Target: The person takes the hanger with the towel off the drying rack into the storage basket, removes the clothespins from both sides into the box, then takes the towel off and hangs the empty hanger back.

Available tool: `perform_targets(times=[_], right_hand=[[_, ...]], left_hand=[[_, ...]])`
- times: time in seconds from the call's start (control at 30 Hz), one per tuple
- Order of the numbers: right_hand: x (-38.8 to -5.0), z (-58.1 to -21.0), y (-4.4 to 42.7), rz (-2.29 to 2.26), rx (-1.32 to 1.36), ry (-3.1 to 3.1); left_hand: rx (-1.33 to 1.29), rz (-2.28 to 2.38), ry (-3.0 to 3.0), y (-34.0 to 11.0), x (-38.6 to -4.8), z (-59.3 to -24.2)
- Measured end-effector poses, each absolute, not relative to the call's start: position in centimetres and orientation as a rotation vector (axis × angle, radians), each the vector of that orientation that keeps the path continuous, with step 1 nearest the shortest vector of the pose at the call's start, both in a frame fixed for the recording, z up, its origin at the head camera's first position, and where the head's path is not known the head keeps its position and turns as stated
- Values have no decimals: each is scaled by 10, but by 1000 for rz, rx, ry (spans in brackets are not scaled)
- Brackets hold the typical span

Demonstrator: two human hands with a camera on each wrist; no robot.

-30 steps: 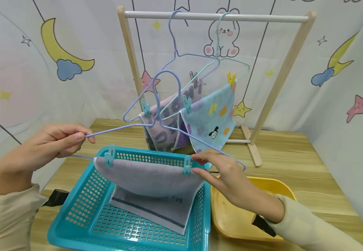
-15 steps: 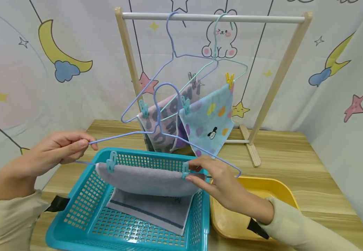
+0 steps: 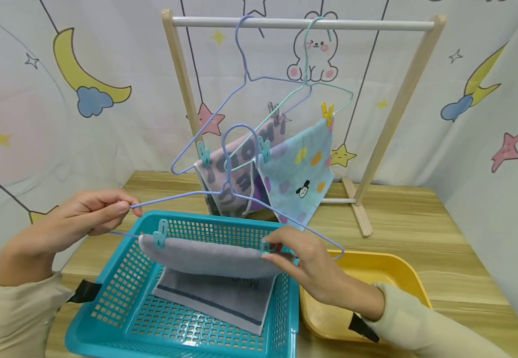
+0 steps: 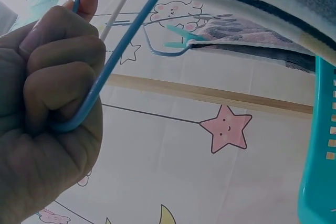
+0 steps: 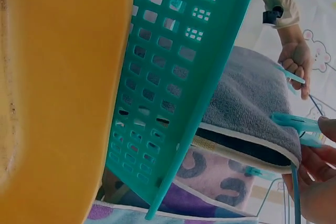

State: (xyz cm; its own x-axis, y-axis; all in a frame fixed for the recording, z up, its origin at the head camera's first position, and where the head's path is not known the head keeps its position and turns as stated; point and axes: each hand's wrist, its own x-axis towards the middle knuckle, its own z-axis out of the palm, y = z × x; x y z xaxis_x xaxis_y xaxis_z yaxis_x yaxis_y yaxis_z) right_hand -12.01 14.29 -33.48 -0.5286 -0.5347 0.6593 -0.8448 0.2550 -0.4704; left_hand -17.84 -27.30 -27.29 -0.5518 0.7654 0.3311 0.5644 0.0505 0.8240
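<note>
Head view: the left hand point(image 3: 102, 211) grasps one end of a lilac hanger point(image 3: 174, 197), and the left wrist view shows its fingers curled around the bend of the wire. The right hand point(image 3: 314, 258) pinches a teal clothespin point(image 3: 265, 247) between thumb and fingers, near the hanger's other end; the right wrist view shows this pin on the towel's folded edge. The grey towel point(image 3: 214, 258) is draped over the hanger's lower bar, above the teal basket point(image 3: 73, 328), with its dark-striped end hanging inside the basket's walls; whether that end touches the bottom I cannot tell. A second teal clothespin point(image 3: 159, 234) clips the towel near its left edge. The hanger's hook points up, in front of the drying rack.

Just right of the basket, a yellow tray point(image 3: 393, 261) sits on the wood-grain counter point(image 3: 447, 248), partly behind the right forearm. Behind, the drying rack point(image 3: 366, 25) carries two more hangers: a lilac one bearing a pink-and-grey towel point(image 3: 234, 174) and a mint green one bearing a light blue towel point(image 3: 288, 174) with colored spots, both towels pinned. A white curtain point(image 3: 142, 30) printed with moons and stars surrounds the counter.
</note>
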Motion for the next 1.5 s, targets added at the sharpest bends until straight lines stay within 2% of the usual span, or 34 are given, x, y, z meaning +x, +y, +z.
perform_targets(times=[0.4, 0.77, 1.07, 1.5], right_hand=[[-120, -336, 149, 1197, 1394, -1982], [-107, -327, 173, 1317, 1345, -2008], [-104, -346, 198, 1360, 1317, -2032], [-105, -368, 233, 1125, 1274, -1999]], left_hand=[[1319, 1461, 2182, -270, -180, -272], [1301, 1459, 2199, -267, -180, -274], [1302, 1461, 2201, -266, -182, -275], [1284, 1410, 2273, -266, -184, -275]])
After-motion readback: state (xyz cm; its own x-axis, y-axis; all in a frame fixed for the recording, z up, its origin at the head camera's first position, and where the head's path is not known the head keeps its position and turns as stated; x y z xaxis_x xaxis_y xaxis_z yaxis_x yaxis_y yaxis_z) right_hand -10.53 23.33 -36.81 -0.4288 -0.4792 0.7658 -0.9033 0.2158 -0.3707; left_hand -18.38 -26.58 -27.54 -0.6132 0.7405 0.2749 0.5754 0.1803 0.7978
